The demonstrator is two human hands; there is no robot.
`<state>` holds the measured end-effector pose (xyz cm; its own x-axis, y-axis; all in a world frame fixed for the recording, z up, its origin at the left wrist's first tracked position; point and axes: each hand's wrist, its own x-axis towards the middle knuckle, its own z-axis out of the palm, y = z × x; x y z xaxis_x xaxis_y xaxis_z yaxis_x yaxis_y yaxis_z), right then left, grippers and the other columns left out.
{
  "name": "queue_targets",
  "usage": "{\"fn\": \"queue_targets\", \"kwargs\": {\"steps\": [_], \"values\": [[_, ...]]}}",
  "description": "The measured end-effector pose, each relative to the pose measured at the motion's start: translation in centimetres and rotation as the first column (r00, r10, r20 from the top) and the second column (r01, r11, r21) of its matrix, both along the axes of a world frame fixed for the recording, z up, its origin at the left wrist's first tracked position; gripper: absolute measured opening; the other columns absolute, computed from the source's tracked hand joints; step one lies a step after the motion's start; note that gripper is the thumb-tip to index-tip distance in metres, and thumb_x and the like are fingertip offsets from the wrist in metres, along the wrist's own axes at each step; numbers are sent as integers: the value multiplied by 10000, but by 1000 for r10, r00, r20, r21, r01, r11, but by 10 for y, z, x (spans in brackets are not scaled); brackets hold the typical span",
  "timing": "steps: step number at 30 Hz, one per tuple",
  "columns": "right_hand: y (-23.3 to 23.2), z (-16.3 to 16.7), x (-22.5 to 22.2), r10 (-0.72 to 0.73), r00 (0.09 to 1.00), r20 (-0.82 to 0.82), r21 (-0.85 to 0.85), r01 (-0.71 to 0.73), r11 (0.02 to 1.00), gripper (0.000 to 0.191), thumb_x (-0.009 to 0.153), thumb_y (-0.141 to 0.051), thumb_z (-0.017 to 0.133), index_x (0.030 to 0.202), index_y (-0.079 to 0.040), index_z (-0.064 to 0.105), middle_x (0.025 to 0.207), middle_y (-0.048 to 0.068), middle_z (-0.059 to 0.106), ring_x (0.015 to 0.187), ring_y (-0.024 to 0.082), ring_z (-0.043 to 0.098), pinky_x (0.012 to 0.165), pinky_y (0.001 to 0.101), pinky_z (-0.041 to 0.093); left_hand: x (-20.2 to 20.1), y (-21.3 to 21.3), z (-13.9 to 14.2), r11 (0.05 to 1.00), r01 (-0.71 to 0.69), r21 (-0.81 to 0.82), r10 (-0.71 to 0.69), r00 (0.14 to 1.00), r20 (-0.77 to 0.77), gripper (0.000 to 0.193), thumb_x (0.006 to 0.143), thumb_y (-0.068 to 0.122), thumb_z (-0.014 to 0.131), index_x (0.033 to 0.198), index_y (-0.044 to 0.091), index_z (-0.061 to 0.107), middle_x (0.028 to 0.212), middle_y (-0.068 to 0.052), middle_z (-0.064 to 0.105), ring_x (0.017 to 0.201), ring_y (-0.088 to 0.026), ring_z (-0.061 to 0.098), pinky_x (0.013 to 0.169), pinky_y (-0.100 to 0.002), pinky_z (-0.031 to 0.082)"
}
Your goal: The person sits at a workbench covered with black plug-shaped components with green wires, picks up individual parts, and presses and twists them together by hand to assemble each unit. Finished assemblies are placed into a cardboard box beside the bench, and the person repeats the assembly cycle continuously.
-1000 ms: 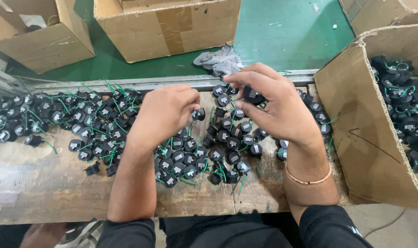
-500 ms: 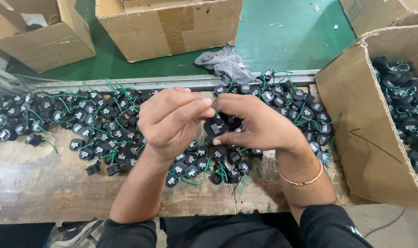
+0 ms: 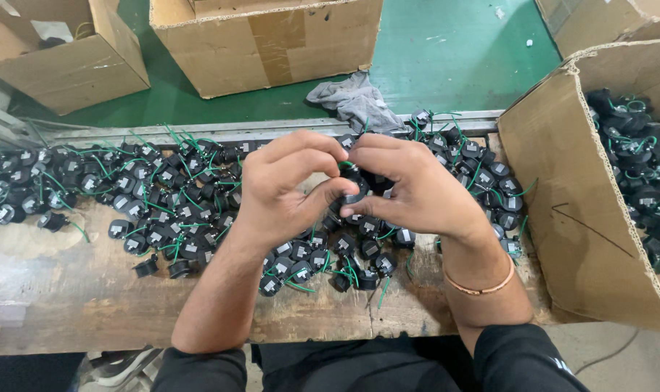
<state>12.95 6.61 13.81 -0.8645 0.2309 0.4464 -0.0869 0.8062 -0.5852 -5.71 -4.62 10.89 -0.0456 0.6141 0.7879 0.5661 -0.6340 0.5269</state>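
head view: both hands meet above the middle of a worn wooden workbench [image 3: 68,305]. the left hand [image 3: 286,192] is curled, thumb and fingertips pinching a small round black part [image 3: 355,190] from its side. the right hand [image 3: 417,189] closes on the same part from the other side, fingers bent over the top of it, so the part sits gripped between the two hands, lifted just above the bench and mostly hidden by the fingers. a thin copper-coloured bracelet [image 3: 482,287] circles the right wrist, and dark sleeves cover both upper forearms.

under and around the hands lies a wide scatter of similar black parts with green wires [image 3: 163,196], spread from the left edge of the bench to near its right end, some touching one another. at the right, an open cardboard box [image 3: 562,210] stands against the bench end, holding more black parts with green wires [image 3: 634,160]. behind the bench runs a metal rail [image 3: 199,132] with a crumpled grey rag [image 3: 355,101] lying across it. beyond, on a green floor [image 3: 453,58], stand two more cardboard boxes, a large one [image 3: 272,40] at centre and another [image 3: 61,54] at the left.
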Motion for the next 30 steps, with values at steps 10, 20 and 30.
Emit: {"fn": "queue_targets", "kwargs": {"steps": [10,20,30], "values": [[-5,7,2,-40,998,-55,-33,39,999,407,760,-151,906,1078,-29,683,969,75,640,872,238,640,748,334,514,3,4,-5,999,22,-45,-16,991,130,233,888,121,854,926,41,638,952,-65,692,895,-185,698,804,-308,562],[10,8,23,-163,955,-247,-131,134,982,347,848,-75,877,1112,-24,657,1111,90,653,1052,162,634,930,263,518,20,25,-44,808,-39,-587,-267,865,-424,282,860,255,763,1099,112,724,1018,-88,715,952,-332,692,760,-473,541],[7,-7,26,-173,921,-348,-464,-9,886,466,1017,-85,781,1380,-29,493,1180,74,605,977,70,594,816,189,543,50,40,-90,785,110,-610,-442,790,-426,515,764,250,801,1242,111,671,1140,-83,698,1103,-311,646,891,-449,522]]}}
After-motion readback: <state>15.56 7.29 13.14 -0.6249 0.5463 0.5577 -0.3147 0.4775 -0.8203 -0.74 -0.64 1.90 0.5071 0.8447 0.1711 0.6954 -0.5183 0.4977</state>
